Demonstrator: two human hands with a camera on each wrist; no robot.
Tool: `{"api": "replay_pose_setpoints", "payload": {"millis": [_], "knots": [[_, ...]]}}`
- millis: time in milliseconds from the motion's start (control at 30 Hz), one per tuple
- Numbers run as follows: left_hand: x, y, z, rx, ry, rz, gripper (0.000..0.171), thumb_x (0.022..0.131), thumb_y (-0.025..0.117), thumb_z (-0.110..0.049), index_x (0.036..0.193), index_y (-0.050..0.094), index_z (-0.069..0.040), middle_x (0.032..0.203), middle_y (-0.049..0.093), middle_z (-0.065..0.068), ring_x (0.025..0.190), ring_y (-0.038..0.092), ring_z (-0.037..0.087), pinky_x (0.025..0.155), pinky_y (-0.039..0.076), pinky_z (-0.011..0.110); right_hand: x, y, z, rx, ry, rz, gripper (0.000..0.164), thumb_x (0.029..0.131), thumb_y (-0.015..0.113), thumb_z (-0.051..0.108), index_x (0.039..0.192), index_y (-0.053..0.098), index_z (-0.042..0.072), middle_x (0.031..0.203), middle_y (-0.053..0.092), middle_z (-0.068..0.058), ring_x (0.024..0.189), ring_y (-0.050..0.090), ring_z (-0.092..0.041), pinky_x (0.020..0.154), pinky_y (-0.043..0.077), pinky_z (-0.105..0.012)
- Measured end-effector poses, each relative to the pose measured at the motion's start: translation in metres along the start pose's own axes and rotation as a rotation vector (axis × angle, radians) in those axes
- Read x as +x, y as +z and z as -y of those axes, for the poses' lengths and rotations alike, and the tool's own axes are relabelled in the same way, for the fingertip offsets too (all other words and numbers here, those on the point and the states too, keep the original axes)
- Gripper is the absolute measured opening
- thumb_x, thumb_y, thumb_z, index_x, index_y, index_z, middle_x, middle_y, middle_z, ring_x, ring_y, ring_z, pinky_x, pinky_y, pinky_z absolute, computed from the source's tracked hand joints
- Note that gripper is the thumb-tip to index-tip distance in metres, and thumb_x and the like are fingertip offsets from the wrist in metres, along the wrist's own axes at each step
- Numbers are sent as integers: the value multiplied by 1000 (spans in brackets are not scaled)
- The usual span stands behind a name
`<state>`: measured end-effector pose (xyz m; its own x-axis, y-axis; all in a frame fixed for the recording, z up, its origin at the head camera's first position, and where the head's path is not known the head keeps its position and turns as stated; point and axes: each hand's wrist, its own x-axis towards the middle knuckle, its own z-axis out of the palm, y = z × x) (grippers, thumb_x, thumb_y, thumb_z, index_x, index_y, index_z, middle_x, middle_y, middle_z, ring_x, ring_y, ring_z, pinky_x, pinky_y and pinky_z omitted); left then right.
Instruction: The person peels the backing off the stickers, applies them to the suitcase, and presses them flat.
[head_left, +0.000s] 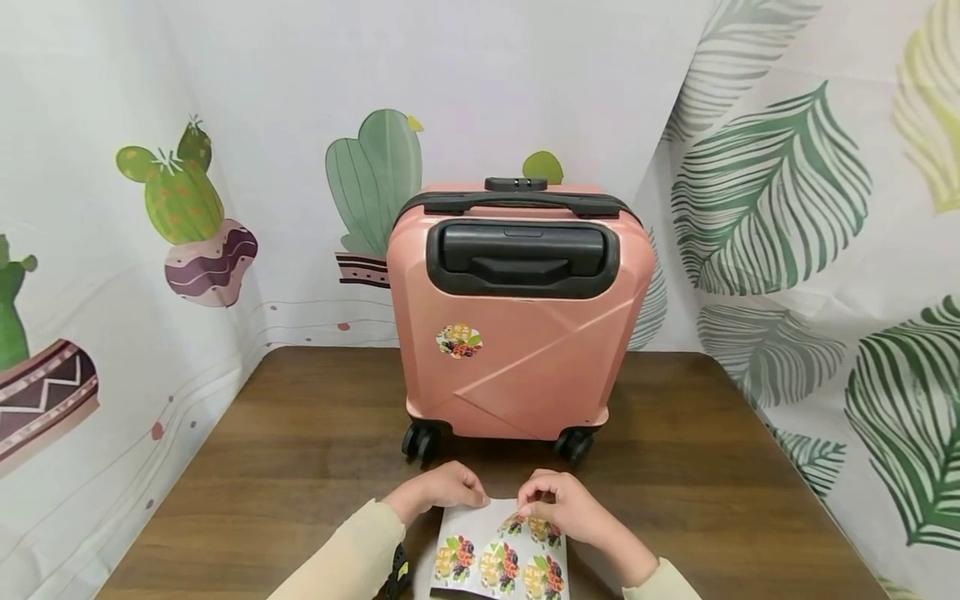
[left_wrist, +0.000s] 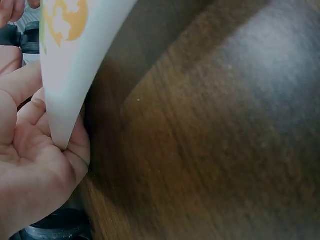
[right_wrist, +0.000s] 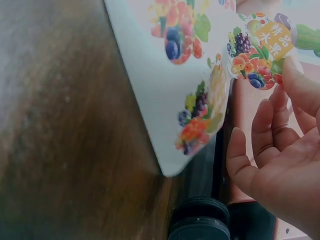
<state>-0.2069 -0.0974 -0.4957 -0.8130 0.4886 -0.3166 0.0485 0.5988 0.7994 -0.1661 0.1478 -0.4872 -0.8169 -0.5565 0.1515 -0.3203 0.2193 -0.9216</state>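
My left hand grips the upper left edge of a white sticker sheet, which bends into a curl between the fingers in the left wrist view. Round fruit stickers in several spots cover the sheet's lower part. With thumb and finger, my right hand pinches one fruit sticker by its edge. That sticker stands partly lifted off the sheet, its far side still against the paper. Behind both hands rises a pink suitcase, upright on its wheels, with one fruit sticker on its left side.
The suitcase stands on a dark wooden table, its black wheels just beyond my hands. A small black object with a yellow mark lies beside my left forearm. A printed curtain hangs behind the table and along its sides.
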Motion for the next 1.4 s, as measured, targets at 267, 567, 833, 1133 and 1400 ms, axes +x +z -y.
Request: {"api": "replay_pose_setpoints", "payload": {"millis": [267, 567, 833, 1133, 1400], "knots": [[1, 2, 1, 10, -17, 2, 13, 90, 75, -12, 93, 79, -1, 95, 77, 7, 77, 55, 8, 70, 47, 23, -3, -4, -4, -23, -46, -12, 10, 91, 73, 8, 89, 71, -2, 86, 62, -23, 69, 51, 7, 53, 46, -19], [2, 1, 0, 35, 13, -19, 13, 89, 75, -13, 91, 80, -1, 93, 77, 8, 74, 55, 7, 67, 47, 22, -2, -5, -4, -48, -70, -20, 9, 92, 72, 9, 88, 73, 1, 85, 65, -21, 79, 55, 5, 70, 50, -20], [0, -3, 1, 31, 29, 5, 15, 89, 76, -20, 89, 80, -6, 90, 76, -1, 75, 57, 4, 69, 49, 22, -3, -3, -3, -33, -40, -7, 14, 93, 72, 13, 89, 72, 0, 85, 64, -22, 77, 55, 4, 68, 50, -21], [2, -2, 1, 32, 9, 2, 14, 88, 75, -15, 91, 80, -2, 95, 77, 6, 76, 56, 6, 68, 48, 22, -4, -2, -1, -42, 16, -8, 15, 95, 70, 14, 91, 69, -1, 86, 63, -20, 76, 53, 3, 67, 47, -22], [3, -1, 3, 19, -23, -9, 14, 90, 74, -15, 93, 80, -2, 94, 76, 5, 75, 57, 6, 69, 50, 22, -4, -3, -2, -46, 57, 10, 16, 97, 68, 14, 93, 66, -1, 82, 62, -15, 71, 51, 3, 64, 47, -21]]}}
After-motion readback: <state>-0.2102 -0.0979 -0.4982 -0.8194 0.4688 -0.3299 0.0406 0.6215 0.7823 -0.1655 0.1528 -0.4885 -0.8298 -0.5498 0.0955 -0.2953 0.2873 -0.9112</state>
